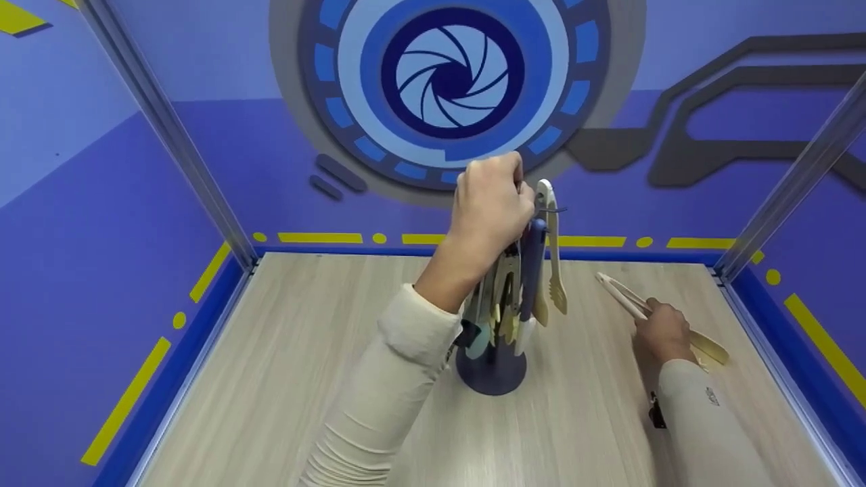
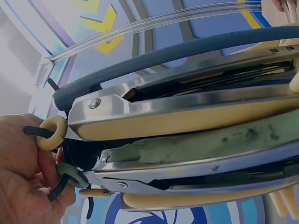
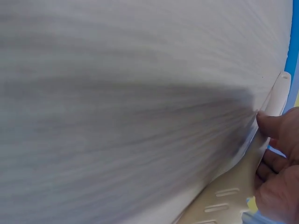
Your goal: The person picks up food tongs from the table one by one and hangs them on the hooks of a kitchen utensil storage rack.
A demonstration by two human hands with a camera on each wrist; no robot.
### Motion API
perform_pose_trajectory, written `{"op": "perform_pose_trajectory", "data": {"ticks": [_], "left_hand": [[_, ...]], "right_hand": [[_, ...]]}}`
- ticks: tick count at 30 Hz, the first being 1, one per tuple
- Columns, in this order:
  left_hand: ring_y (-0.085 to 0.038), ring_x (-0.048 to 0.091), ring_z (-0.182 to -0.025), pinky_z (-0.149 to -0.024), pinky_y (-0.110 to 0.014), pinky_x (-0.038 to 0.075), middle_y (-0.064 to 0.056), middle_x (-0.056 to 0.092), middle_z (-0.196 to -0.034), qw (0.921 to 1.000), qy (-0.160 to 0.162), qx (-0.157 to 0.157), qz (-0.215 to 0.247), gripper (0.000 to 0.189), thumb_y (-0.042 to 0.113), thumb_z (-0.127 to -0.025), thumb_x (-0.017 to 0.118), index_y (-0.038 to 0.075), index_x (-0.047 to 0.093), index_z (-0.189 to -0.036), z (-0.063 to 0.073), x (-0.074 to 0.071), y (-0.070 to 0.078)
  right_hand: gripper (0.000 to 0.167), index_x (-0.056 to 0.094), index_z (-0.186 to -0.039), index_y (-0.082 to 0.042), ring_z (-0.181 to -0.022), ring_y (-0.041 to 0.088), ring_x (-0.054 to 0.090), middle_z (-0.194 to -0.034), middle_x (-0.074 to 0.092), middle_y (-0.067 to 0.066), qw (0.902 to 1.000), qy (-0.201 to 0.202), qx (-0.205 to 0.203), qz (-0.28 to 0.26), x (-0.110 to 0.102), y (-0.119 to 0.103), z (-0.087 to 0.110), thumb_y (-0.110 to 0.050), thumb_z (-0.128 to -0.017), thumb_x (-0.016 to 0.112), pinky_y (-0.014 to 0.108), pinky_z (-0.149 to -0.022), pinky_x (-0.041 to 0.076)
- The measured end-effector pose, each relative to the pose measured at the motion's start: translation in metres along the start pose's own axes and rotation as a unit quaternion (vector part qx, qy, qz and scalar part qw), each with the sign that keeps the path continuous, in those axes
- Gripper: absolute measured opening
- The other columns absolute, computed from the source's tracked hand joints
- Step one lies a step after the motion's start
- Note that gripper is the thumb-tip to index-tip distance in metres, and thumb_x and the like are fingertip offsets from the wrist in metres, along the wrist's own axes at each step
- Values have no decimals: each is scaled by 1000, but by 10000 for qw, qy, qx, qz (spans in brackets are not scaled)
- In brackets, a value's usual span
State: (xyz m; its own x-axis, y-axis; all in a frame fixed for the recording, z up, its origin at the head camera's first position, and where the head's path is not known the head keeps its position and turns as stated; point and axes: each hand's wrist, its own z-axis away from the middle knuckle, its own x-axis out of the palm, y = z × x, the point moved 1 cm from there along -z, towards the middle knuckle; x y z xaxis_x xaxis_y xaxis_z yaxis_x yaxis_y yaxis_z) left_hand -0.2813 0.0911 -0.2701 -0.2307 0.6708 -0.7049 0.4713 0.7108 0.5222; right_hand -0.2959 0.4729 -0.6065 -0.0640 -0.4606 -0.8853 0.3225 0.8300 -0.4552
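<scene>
A dark carousel stand stands mid-table, its hooks hung with several tongs. My left hand is at its top, fingers curled round the hub; in the left wrist view that hand sits beside the hooks. Steel tongs with beige grips and steel tongs with green grips hang there, along with a blue-grey handle. At the right, my right hand grips cream tongs low over the table. The right wrist view shows thumb and fingers pinching those tongs, whose slotted end points downward.
White tongs with beige ends hang on the stand's right side. The wood-grain table is bounded by blue printed panels at the back and sides, with metal corner posts.
</scene>
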Motion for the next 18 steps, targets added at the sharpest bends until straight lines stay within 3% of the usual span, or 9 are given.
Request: {"op": "perform_pose_trajectory", "data": {"ticks": [12, 18], "left_hand": [[-18, 57, -74, -67, -28, 47, 1, 52, -73, 9997, 196, -17, 142, 25, 10, -98, 68, 12, 55, -77, 3, 0, -3], [-18, 49, -71, -65, -28, 40, 3, 41, -69, 9993, 278, 146, 185, 29, 8, -97, 66, 13, 49, -74, 2, 3, -3]], "right_hand": [[53, 52, -145, 10, -114, 59, 63, -128, 64, 41, 9993, 256, -202, 161, 1, -2, 0, -14, -100, 64, 68, -100, 49], [58, 46, -152, 11, -120, 59, 63, -137, 59, 42, 9995, 198, 56, 252, 2, -3, 2, -13, -102, 63, 67, -103, 50]]}}
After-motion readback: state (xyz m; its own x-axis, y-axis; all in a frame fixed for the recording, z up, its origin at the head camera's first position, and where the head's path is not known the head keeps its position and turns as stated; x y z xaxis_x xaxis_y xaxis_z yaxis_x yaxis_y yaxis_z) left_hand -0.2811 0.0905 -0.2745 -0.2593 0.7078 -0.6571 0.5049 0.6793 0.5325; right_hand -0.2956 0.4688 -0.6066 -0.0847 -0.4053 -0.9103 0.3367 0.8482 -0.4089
